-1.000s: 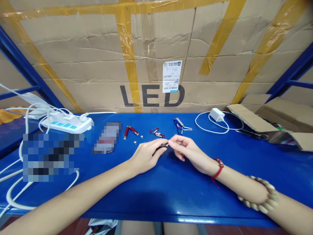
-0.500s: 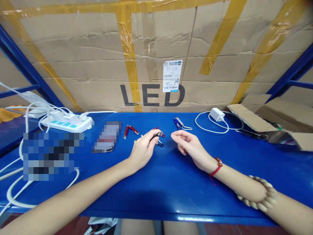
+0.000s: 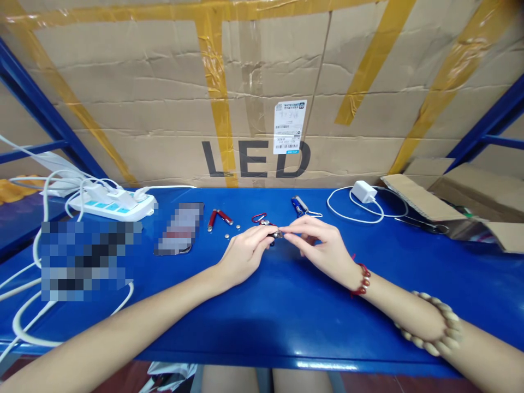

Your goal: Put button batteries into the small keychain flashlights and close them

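My left hand is closed round a small black flashlight, mostly hidden by the fingers, with its metal end pointing right. At that end, the thumb and forefinger of my right hand are pinched together; whatever is between them is too small to make out. Just behind the fingers lie a red carabiner clip and a round silver piece. Left of them are two button cells, one nearer and one farther. Two red tubes rest beyond those.
A blue flashlight and a silver one with a clip lie behind my right hand. On the left are a phone, a power strip and looping white cables. A charger, scissors and an open carton occupy the right.
My right hand has moved left and its fingertips now meet the flashlight's end. My left hand has come slightly nearer and right, uncovering the red clip and button cells.
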{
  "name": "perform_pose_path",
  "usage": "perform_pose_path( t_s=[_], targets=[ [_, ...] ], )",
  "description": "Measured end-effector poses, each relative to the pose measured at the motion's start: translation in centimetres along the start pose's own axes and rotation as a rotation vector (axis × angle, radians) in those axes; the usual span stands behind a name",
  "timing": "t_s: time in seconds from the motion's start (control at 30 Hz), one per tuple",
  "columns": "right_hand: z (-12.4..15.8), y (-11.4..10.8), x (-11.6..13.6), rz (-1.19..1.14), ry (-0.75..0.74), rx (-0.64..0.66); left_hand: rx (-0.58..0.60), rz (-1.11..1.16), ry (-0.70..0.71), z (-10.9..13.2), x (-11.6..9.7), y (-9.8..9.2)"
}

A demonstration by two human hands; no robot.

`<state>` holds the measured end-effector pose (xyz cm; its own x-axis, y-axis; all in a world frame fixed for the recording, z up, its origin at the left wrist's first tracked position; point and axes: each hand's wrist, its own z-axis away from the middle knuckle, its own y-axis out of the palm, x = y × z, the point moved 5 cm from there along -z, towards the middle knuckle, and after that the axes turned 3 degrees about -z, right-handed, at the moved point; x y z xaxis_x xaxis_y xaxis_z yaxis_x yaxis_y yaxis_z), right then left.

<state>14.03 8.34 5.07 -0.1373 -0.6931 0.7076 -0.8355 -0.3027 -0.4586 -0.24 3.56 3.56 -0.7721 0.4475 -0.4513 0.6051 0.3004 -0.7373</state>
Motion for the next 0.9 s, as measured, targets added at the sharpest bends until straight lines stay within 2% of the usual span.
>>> perform_pose_path(
  t_s=[0.1,0.37,0.6,0.9],
  targets=[
    [0.04,-0.13,0.35,0.077,-0.071,-0.027,0.018,0.003,-0.004,-0.02,-0.03,0.06],
    [0.19,-0.17,0.69,0.072,-0.235,-0.041,0.066,0.043,-0.008,-0.06,0.00,0.32],
    [0.20,-0.04,0.59,0.056,-0.237,-0.006,0.096,0.075,0.010,-0.04,-0.11,0.41],
    [0.14,0.23,0.15,0.004,-0.167,0.031,0.101,0.048,0.022,-0.12,-0.17,0.49]
  ],
)
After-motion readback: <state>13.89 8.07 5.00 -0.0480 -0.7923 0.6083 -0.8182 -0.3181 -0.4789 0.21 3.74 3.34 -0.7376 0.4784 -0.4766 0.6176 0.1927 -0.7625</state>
